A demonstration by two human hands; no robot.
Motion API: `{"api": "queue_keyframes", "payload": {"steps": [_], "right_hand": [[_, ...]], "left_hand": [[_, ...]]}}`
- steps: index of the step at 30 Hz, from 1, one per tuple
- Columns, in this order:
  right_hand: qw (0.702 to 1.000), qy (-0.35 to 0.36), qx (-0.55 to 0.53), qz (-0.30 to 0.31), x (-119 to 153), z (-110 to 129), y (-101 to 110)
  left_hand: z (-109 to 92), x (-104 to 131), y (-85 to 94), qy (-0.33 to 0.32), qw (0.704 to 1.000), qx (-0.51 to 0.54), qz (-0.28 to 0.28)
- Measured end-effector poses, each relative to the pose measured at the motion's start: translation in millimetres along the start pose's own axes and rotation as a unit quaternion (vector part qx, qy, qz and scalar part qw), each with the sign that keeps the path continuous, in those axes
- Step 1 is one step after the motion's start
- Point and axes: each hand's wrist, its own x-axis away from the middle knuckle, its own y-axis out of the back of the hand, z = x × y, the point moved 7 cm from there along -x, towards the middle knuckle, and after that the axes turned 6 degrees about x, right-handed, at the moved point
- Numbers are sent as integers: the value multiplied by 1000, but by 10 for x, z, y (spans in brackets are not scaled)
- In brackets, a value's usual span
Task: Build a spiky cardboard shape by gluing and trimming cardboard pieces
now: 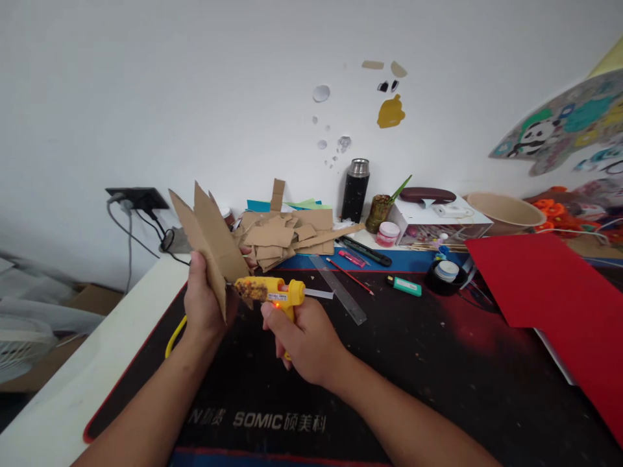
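Note:
Pointed pieces of brown cardboard [217,237] stand up from my left hand [204,298], whose fingers are wrapped round their lower part. My right hand [311,337] grips the handle of a yellow hot glue gun [267,290], its small light glowing orange. The gun's nozzle points left and meets the lower edge of the cardboard, and a pale glue stick [318,294] sticks out of its back. Part of my left hand's fingers is hidden behind the cardboard.
Cardboard scraps [277,237] are piled behind my hands. A clear ruler [341,292], red pencil [351,277], black cutter [365,250] and green-white item [405,286] lie on the dark mat [389,370]. A black flask [355,191] stands at the back; red sheets [549,285] lie right.

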Motion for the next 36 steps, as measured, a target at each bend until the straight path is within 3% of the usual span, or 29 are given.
{"api": "queue_keyframes", "payload": {"steps": [13, 36], "right_hand": [[1000, 21, 13, -15, 7, 64, 14], [999, 23, 41, -12, 24, 79, 3]], "left_hand": [[-7, 54, -79, 3, 1000, 14, 7], [-35, 10, 11, -5, 1000, -13, -20]]}}
